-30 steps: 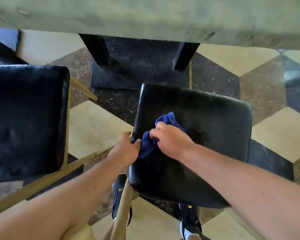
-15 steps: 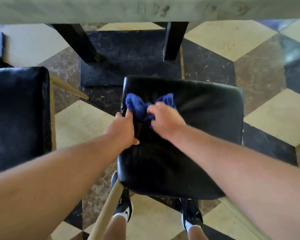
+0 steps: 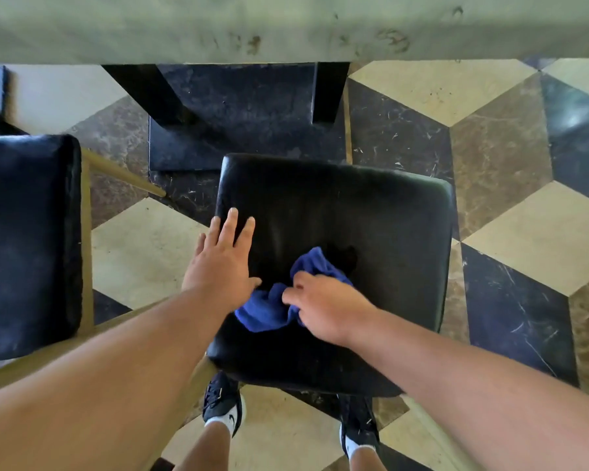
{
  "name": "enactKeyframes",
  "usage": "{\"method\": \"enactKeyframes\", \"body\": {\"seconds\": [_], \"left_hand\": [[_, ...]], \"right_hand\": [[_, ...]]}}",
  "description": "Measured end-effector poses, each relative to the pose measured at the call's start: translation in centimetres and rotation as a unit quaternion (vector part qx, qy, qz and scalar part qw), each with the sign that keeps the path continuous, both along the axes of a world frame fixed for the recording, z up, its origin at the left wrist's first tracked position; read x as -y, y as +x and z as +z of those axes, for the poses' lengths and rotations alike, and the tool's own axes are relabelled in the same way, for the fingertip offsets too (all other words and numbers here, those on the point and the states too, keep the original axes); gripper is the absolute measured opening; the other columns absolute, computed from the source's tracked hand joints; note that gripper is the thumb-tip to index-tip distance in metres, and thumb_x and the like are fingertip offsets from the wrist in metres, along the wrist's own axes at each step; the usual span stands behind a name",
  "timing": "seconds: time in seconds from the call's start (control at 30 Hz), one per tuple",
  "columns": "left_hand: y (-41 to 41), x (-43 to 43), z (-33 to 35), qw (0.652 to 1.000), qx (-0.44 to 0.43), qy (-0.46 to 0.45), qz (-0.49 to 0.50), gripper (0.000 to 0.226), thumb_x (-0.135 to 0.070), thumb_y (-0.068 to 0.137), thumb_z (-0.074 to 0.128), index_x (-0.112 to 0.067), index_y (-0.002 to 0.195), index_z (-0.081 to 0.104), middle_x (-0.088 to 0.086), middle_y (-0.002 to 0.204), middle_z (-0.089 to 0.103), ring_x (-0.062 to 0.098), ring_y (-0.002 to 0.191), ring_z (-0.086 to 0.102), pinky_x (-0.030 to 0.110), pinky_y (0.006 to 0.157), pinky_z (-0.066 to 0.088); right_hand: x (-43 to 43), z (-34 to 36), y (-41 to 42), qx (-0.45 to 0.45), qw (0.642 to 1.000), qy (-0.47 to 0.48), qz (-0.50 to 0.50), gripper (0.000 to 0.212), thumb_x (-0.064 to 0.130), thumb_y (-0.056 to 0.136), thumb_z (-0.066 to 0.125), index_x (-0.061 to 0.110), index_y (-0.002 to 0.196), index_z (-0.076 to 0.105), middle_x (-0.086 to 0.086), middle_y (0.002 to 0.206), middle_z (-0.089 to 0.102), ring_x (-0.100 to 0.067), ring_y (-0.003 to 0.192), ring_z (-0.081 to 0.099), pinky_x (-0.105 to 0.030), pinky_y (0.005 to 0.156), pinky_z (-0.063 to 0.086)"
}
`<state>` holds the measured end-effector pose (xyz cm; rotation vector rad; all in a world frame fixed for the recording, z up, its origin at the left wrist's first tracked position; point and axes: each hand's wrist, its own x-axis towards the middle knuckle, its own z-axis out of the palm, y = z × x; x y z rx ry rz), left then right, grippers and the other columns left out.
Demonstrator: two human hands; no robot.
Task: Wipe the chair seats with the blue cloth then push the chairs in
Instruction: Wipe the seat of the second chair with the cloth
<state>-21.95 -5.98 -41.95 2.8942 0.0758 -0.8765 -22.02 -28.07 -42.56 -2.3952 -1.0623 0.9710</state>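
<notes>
Head view: my right hand (image 3: 323, 305) has its fingers bunched on the blue cloth (image 3: 279, 300), which lies crumpled near the middle of the black padded chair seat (image 3: 371, 232). My left hand (image 3: 223, 263) lies flat at nine o'clock of it, fingers slightly spread. I judge the cloth soft, light and limp, best gathered at its centre; the glossy seat looks slippery. A second chair seat (image 3: 28, 239) stands at nine o'clock.

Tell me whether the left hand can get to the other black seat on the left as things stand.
Probably yes. The left hand lies flat and empty on the middle chair seat, and only bare floor separates it from the left chair seat.
</notes>
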Motion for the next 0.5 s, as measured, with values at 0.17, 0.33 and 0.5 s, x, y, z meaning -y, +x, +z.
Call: {"method": "enactKeyframes", "body": {"seconds": [0.17, 0.33, 0.5], "left_hand": [[-2.1, 4.3, -1.7, 0.979, 0.057, -0.064, 0.184, 0.079, -0.062, 0.103, 0.033, -0.027, 0.167, 0.001, 0.005, 0.175, -0.013, 0.033, 0.159, -0.014, 0.061, 0.127, 0.005], [-2.3, 6.5, -4.4, 0.978, 0.028, 0.002, 0.208, 0.094, -0.084, 0.094, 0.005, -0.024, 0.161, -0.024, 0.007, 0.168, -0.035, 0.035, 0.154, -0.032, 0.066, 0.122, -0.013], [-2.2, 6.3, -5.0, 0.976, 0.007, -0.012, 0.217, 0.095, -0.085, 0.091, 0.003, -0.027, 0.158, -0.029, 0.005, 0.166, -0.039, 0.034, 0.152, -0.034, 0.064, 0.12, -0.018]], "right_hand": [[1.7, -0.6, 8.6, 0.1, 0.985, -0.003, -0.143, 0.012, 0.019, 0.088, 0.058, 0.024, 0.097, 0.063, -0.01, 0.105, 0.055, -0.034, 0.077, 0.059, -0.039, 0.058, 0.034], [1.0, -1.5, 16.9, 0.157, 0.964, -0.004, -0.217, 0.019, 0.021, 0.096, 0.049, 0.031, 0.102, 0.064, 0.004, 0.101, 0.044, -0.024, 0.084, 0.051, -0.04, 0.063, 0.043], [1.0, -1.7, 14.6, 0.157, 0.952, -0.013, -0.263, 0.012, 0.017, 0.089, 0.064, 0.022, 0.099, 0.065, -0.002, 0.098, 0.049, -0.03, 0.082, 0.057, -0.031, 0.056, 0.034]]}}
